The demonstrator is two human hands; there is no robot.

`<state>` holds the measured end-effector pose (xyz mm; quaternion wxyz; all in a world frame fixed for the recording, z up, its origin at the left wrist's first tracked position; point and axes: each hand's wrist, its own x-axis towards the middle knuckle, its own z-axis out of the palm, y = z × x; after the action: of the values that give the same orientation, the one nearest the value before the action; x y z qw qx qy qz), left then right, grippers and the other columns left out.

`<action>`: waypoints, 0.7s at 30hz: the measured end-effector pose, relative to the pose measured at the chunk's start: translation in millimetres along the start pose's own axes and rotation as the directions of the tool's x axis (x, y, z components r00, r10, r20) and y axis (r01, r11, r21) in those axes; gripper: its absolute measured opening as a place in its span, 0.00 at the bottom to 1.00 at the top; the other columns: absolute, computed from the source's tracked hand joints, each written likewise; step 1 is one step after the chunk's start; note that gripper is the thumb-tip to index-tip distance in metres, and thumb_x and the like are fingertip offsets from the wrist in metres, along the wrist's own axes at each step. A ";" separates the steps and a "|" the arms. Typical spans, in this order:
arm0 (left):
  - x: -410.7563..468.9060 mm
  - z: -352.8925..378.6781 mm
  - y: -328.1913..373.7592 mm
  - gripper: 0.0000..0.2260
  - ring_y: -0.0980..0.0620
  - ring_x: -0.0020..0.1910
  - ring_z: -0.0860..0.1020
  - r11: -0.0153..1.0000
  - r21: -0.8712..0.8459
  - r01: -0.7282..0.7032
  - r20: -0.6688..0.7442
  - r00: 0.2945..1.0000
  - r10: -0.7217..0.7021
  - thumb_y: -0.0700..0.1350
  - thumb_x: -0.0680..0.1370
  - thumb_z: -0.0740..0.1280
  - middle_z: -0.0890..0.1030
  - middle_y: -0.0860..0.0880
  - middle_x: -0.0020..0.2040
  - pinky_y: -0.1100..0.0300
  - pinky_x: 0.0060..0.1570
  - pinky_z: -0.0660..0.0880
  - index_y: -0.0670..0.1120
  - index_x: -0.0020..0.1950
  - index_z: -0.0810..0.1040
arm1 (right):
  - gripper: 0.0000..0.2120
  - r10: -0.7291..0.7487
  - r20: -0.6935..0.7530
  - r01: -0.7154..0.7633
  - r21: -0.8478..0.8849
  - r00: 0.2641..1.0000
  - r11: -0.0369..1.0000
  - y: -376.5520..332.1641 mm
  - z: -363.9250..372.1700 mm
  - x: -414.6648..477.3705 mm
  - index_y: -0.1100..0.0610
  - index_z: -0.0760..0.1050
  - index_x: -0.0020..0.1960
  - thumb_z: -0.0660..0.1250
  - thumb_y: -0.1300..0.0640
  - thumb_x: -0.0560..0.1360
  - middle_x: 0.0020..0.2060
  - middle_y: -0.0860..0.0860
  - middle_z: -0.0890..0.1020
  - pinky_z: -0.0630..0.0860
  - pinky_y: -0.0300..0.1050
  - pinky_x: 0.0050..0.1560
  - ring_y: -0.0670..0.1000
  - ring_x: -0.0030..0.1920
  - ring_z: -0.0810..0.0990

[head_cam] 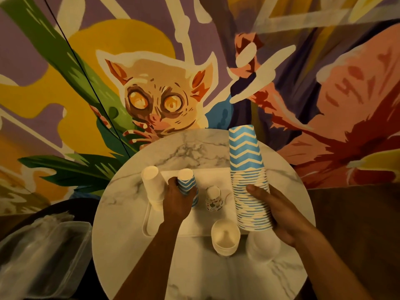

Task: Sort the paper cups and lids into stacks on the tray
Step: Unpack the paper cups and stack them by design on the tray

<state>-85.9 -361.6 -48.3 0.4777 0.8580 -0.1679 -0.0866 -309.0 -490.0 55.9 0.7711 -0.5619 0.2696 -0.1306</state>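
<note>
Short chevron cups [187, 182] were gripped by left hand [176, 200], tray [149, 226] right under it. Tall chevron stack [249, 176] was clasped in right hand [279, 215]. Tbh best merged slowly, tall one kept upright.

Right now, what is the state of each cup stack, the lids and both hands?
tall blue zigzag stack: mouths down, held by the right hand.
short blue zigzag stack: mouths down on the tray, gripped by the left hand.
plain white stack: mouths down on the tray, untouched.
small patterned stack: mouths down on the tray, untouched.
cream cups: nested, mouths up, at the tray's near edge.
lids: stacked on the table, off the tray.
</note>
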 end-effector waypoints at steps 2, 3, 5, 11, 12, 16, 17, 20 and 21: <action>-1.2 0.0 -1.3 0.28 0.42 0.61 0.80 1.000 0.013 0.018 0.028 0.999 -0.019 0.45 0.73 0.78 0.80 0.45 0.62 0.52 0.56 0.76 0.43 0.68 0.70 | 0.27 -0.030 -0.011 0.029 -0.022 0.999 0.999 -1.6 0.1 -2.6 0.50 0.78 0.64 0.78 0.48 0.66 0.55 0.50 0.87 0.79 0.51 0.58 0.51 0.56 0.86; -3.6 -1.5 -0.6 0.31 0.42 0.62 0.79 0.999 0.018 0.027 0.044 0.999 -0.028 0.44 0.73 0.78 0.79 0.45 0.64 0.53 0.56 0.75 0.43 0.70 0.68 | 0.24 -0.041 -0.016 0.040 -0.037 0.999 0.998 -2.4 0.4 -3.6 0.49 0.78 0.63 0.75 0.50 0.68 0.54 0.49 0.87 0.79 0.51 0.58 0.50 0.55 0.86; -13.1 -7.3 3.6 0.36 0.41 0.67 0.76 0.998 0.037 0.043 0.045 0.998 -0.045 0.46 0.73 0.78 0.76 0.44 0.69 0.53 0.60 0.72 0.42 0.76 0.64 | 0.22 -0.057 -0.017 0.056 -0.064 0.998 0.996 -1.6 -0.4 -4.6 0.49 0.78 0.62 0.73 0.51 0.68 0.53 0.48 0.87 0.79 0.49 0.56 0.49 0.54 0.86; -56.1 -31.2 44.5 0.28 0.51 0.62 0.78 0.992 -0.128 -0.023 -0.079 0.997 0.013 0.55 0.78 0.71 0.78 0.51 0.66 0.52 0.62 0.75 0.50 0.75 0.69 | 0.23 -0.115 -0.004 0.113 -0.126 0.993 0.986 1.3 4.6 -6.9 0.46 0.77 0.63 0.74 0.50 0.68 0.54 0.45 0.87 0.79 0.43 0.54 0.47 0.55 0.86; -59.8 -35.8 55.7 0.25 0.53 0.61 0.78 0.976 -0.218 -0.020 -0.027 1.000 0.015 0.57 0.78 0.70 0.79 0.54 0.64 0.53 0.63 0.76 0.52 0.73 0.71 | 0.24 -0.125 0.007 0.125 -0.137 0.992 0.983 1.8 5.7 -7.3 0.45 0.76 0.64 0.74 0.50 0.69 0.55 0.45 0.87 0.79 0.44 0.56 0.47 0.56 0.85; -68.4 -51.9 94.1 0.30 0.54 0.63 0.80 0.865 -0.502 0.013 0.229 0.966 0.118 0.66 0.73 0.68 0.82 0.54 0.63 0.49 0.63 0.78 0.51 0.71 0.75 | 0.28 -0.129 0.076 0.142 -0.200 0.989 0.969 3.2 10.8 -9.9 0.42 0.72 0.68 0.75 0.49 0.70 0.59 0.44 0.85 0.78 0.48 0.62 0.47 0.59 0.84; -69.9 -53.7 101.3 0.32 0.54 0.63 0.80 0.841 -0.540 0.024 0.273 0.951 0.148 0.67 0.72 0.69 0.82 0.53 0.63 0.51 0.61 0.79 0.50 0.71 0.75 | 0.28 -0.131 0.083 0.146 -0.219 0.988 0.965 3.7 11.8 -10.7 0.42 0.72 0.69 0.76 0.49 0.70 0.59 0.44 0.85 0.78 0.48 0.62 0.47 0.59 0.84; -73.2 -56.0 118.7 0.24 0.54 0.61 0.82 0.828 -0.560 0.018 0.354 0.909 0.220 0.59 0.75 0.70 0.84 0.53 0.61 0.58 0.58 0.79 0.49 0.68 0.78 | 0.29 -0.139 0.106 0.163 -0.270 0.985 0.949 6.0 13.4 -13.2 0.42 0.72 0.69 0.77 0.51 0.71 0.59 0.44 0.85 0.78 0.47 0.62 0.47 0.59 0.84; -73.5 -55.2 121.5 0.22 0.53 0.60 0.83 0.830 -0.557 0.010 0.361 0.904 0.231 0.55 0.75 0.70 0.85 0.52 0.60 0.59 0.58 0.80 0.48 0.66 0.79 | 0.28 -0.142 0.110 0.168 -0.280 0.984 0.945 7.2 13.4 -13.8 0.42 0.72 0.69 0.77 0.51 0.71 0.59 0.44 0.85 0.78 0.47 0.61 0.47 0.59 0.84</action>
<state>-162.0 -349.9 83.2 0.6600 0.6360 -0.2839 -0.2817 -313.6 -470.0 55.8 0.6796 -0.6928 0.2061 -0.1253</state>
